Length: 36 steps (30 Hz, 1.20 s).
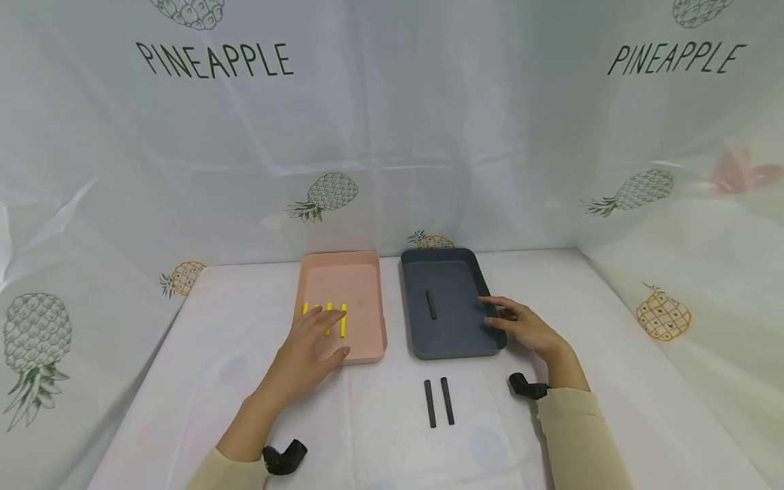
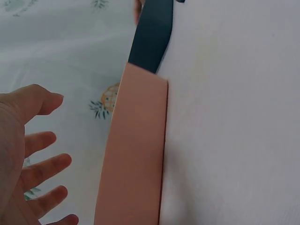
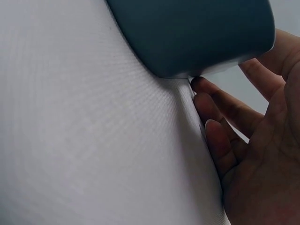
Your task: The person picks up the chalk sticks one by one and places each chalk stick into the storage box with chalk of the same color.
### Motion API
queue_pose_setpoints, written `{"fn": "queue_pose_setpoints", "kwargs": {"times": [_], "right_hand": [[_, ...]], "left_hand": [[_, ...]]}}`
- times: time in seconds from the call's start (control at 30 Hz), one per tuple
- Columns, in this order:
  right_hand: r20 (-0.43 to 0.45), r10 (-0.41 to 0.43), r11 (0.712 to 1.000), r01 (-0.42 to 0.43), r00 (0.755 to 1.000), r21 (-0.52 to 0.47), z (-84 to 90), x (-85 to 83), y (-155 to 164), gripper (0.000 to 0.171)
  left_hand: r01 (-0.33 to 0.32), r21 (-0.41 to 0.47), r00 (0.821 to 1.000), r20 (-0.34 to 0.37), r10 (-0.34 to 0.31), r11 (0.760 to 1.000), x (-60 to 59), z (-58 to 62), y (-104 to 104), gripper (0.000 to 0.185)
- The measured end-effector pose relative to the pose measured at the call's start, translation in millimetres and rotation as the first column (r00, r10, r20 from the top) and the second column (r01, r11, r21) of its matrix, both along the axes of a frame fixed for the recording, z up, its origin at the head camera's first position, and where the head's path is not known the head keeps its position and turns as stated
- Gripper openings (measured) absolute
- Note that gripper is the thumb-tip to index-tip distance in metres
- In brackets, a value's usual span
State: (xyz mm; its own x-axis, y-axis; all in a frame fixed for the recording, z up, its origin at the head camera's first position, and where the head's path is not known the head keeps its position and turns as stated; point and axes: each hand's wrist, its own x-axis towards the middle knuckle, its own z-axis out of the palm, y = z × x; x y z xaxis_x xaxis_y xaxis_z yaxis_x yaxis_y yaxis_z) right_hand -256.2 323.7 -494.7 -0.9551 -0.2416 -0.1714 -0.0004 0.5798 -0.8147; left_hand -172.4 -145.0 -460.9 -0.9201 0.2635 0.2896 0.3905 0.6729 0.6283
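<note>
My left hand (image 1: 306,347) hangs over the near part of a pink tray (image 1: 343,272), fingers spread and nothing held. Several slim yellow sticks (image 1: 343,321) lie in that tray, some partly hidden by the fingers. At the right side of a dark grey-blue tray (image 1: 441,340), my right hand (image 1: 529,327) has its index finger and thumb at the rim, while the other fingers bend beside the outer wall. Inside the dark tray lies one dark stick (image 1: 431,303). Two more dark sticks (image 1: 430,403) lie side by side on the table in front of it.
The two trays stand next to each other with a narrow gap between them. A white cloth covers the table (image 1: 380,435). Behind it hangs a pale curtain (image 1: 429,136) printed with pineapples, which also runs along both sides. Black wrist bands (image 1: 528,386) sit on both wrists.
</note>
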Motion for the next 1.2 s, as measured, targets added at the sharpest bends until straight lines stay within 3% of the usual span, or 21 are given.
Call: {"fn": "queue_pose_setpoints", "kwargs": {"times": [0.37,0.87,1.0,1.2], "right_hand": [[-0.004,-0.005,1.000,0.005,1.000,0.003,-0.6,-1.1,-1.8,0.056],[0.004,0.005,1.000,-0.005,1.000,-0.025,-1.2,-2.4,-1.1,0.057],[0.007,0.007,1.000,-0.007,1.000,-0.029,-1.4,-2.7,-0.4,0.057],[0.007,0.007,1.000,-0.007,1.000,-0.025,-1.4,-3.1,-0.6,0.057]], "left_hand": [[0.044,-0.056,0.993,-0.104,-0.049,0.997,6.2,-1.5,19.6,0.061],[0.116,-0.143,0.984,-0.116,-0.133,0.983,16.7,-2.2,51.9,0.054],[0.149,-0.141,0.983,-0.085,-0.162,0.979,21.1,-0.4,58.4,0.052],[0.216,-0.130,0.976,0.028,-0.214,0.968,28.3,1.9,67.0,0.050]]}}
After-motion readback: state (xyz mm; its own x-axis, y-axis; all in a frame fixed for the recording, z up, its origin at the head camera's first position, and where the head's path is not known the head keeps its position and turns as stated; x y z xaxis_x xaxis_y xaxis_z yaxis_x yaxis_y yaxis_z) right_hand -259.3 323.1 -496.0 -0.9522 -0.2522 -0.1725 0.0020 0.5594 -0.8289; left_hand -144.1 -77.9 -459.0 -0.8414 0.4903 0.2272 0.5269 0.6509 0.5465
